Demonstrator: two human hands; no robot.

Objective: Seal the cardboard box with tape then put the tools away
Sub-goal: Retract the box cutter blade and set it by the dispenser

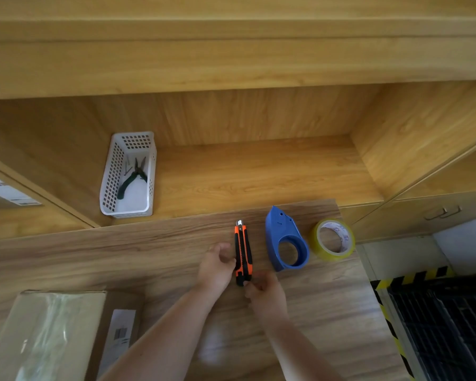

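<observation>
An orange and black utility knife [243, 250] lies on the wooden table [149, 251], blade end pointing away. My left hand [216, 266] curls against its left side at mid-length. My right hand [264, 294] pinches its near end. To the right lie a blue tape dispenser [285, 240] and a yellowish tape roll [333, 239]. The cardboard box [52, 334] sits at the lower left, with shiny tape along its top.
A white plastic basket [128, 174] with dark pliers [134, 177] inside stands on the shelf behind the table. Cabinet drawers are at the right. A black crate and yellow-black hazard tape [412, 277] lie on the floor at the lower right.
</observation>
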